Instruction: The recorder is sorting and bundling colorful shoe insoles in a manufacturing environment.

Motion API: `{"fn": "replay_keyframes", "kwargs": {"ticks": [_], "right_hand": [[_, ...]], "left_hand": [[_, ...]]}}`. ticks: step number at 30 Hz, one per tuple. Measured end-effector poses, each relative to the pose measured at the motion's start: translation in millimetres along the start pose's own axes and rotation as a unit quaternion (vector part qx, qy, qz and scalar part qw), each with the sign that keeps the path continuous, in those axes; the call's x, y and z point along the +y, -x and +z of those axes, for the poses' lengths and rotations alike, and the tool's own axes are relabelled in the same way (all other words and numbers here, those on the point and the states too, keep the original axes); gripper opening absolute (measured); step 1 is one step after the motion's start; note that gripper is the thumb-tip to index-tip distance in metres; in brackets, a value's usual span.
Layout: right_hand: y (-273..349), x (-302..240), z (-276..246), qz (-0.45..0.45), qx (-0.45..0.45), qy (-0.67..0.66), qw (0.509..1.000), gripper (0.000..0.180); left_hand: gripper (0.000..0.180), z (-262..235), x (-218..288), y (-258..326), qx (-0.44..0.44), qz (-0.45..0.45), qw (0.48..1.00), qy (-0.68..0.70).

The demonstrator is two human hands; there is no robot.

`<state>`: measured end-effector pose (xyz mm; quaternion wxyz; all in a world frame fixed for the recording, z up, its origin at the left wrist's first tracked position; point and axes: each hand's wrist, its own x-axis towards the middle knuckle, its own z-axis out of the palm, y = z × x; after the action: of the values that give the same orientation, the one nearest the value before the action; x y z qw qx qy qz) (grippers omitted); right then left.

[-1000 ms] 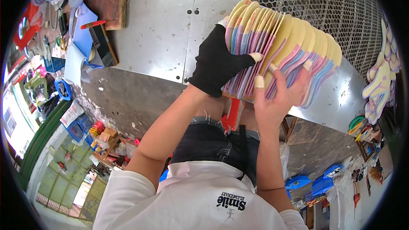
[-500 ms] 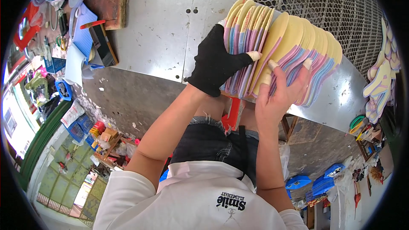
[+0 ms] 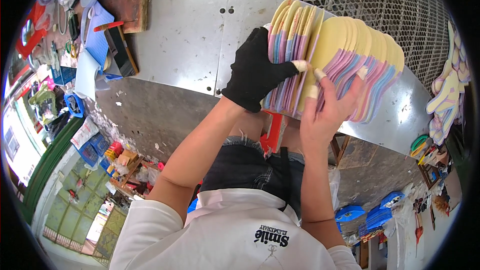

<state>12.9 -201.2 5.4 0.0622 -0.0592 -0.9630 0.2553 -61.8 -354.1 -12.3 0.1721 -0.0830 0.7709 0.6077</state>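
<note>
1. On the steel worktop (image 3: 175, 35), foam soles (image 3: 345, 40) stand packed in a row, yellow-faced with pink and blue edges; they look light, soft and bendy, easiest gripped bunched by their sides.
2. The black-gloved left hand (image 3: 257, 70) clasps the left-hand bunch, thumb across its front.
3. The right hand (image 3: 332, 101) is spread wide, taped fingertips (image 3: 318, 74) touching the leaning soles; I see no firm grip.
</note>
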Motion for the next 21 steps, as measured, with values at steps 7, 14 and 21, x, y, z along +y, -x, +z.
{"fn": "replay_keyframes", "kwargs": {"ticks": [7, 14, 21], "right_hand": [[-3.1, -14.6, -6.5, 0.05, -0.034, -0.035, 0.998, 0.049], [-2.7, -8.9, -8.0, 0.031, -0.029, -0.056, 0.998, 0.045], [3.6, -3.0, 0.7, 0.002, -0.017, 0.025, 1.0, 0.041]], "left_hand": [[0.053, 0.5, -1.0, 0.5, -0.004, 0.002, 0.999, 0.047], [0.053, -0.5, -3.2, -0.7, -0.009, 0.016, 0.999, 0.051], [0.055, -0.6, -2.3, -0.8, -0.007, 0.035, 0.999, 0.023]]}}
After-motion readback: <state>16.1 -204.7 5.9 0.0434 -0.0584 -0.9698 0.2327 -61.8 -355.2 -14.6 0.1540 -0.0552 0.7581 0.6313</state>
